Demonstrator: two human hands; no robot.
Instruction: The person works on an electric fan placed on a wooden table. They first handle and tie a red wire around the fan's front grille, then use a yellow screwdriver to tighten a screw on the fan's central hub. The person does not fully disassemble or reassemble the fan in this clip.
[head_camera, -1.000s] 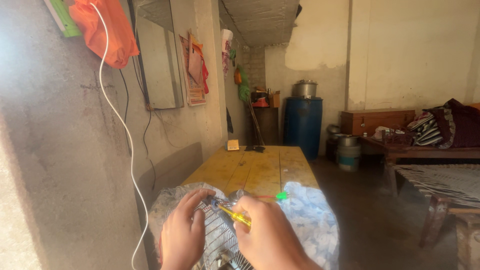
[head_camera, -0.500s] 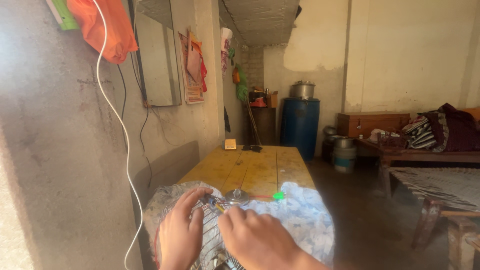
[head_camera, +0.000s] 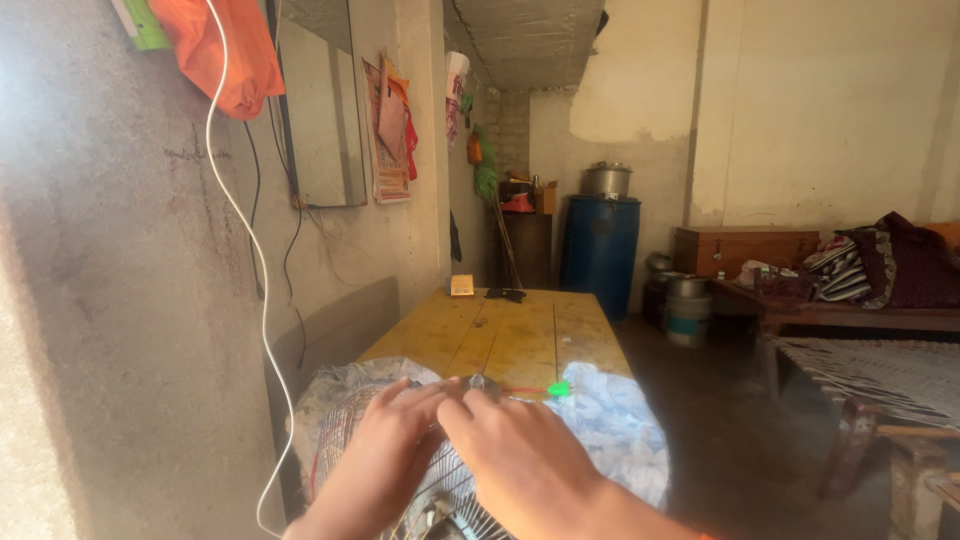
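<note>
Resting fingers-down on a wire fan grille (head_camera: 345, 440) over crinkled plastic sheeting (head_camera: 620, 430), left hand (head_camera: 385, 455) and right hand (head_camera: 515, 455) meet on a yellow wooden table (head_camera: 510, 335), grasp unclear.

Two hands (head_camera: 450, 450), one wire grille (head_camera: 345, 430), one yellow table (head_camera: 510, 335), one blue barrel (head_camera: 600, 250).

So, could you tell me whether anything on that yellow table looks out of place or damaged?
Nothing looks broken. The wire fan guard lies flat on crumpled plastic sheeting under the left hand and right hand, rather than standing.
</note>
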